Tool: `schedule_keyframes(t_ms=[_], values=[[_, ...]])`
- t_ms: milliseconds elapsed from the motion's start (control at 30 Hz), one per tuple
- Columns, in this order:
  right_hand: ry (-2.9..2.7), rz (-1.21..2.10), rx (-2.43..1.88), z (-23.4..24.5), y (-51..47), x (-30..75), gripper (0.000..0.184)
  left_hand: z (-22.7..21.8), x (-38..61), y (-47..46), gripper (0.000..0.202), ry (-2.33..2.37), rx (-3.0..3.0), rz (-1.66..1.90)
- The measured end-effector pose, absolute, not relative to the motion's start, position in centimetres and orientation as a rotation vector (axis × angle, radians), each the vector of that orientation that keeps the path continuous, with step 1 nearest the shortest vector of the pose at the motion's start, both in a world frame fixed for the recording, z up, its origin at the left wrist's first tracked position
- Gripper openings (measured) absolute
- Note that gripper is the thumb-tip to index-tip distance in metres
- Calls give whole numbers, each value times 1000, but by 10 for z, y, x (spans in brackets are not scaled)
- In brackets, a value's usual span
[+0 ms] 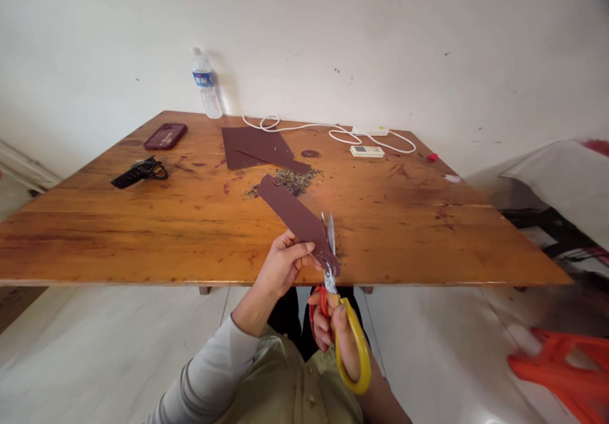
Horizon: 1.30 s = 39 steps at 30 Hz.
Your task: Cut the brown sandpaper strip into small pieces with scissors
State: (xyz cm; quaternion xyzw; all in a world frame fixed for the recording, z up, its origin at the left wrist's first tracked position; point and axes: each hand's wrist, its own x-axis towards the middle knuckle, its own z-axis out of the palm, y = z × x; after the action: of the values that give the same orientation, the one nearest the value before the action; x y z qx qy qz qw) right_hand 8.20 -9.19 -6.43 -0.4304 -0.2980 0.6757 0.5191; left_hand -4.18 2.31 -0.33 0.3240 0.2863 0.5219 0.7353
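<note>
My left hand (285, 262) pinches the near end of a long dark brown paper strip (292, 211) that slants up and away over the wooden table (118, 233). My right hand (335, 332) is closed round scissors (340, 303) with one yellow and one red handle. Their metal blades point upward and meet the strip's near end, where thin cut slivers curl. Both hands hover at the table's front edge.
A larger brown sheet (259, 148) and a heap of small cuttings (295, 179) lie mid-table. A water bottle (207, 84), a phone (165, 136), a black tool (137, 172), a white cable (328, 130) and a small white remote (366, 152) lie further back. An orange plastic object (566, 367) sits on the floor at right.
</note>
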Motion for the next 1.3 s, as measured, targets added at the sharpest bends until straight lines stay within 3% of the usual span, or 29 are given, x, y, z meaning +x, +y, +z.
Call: schedule_keyframes(t_ms=[367, 1033, 1300], values=[[-607, 1823, -973, -66, -86, 86, 82, -3, -41, 24, 28, 605, 709, 1140], [-789, 1607, -1056, -56, -94, 82, 76, -5, -42, 24, 26, 621, 700, 1150], [-862, 1499, -971, -83, -94, 81, 82, -4, -42, 23, 26, 629, 715, 1151]])
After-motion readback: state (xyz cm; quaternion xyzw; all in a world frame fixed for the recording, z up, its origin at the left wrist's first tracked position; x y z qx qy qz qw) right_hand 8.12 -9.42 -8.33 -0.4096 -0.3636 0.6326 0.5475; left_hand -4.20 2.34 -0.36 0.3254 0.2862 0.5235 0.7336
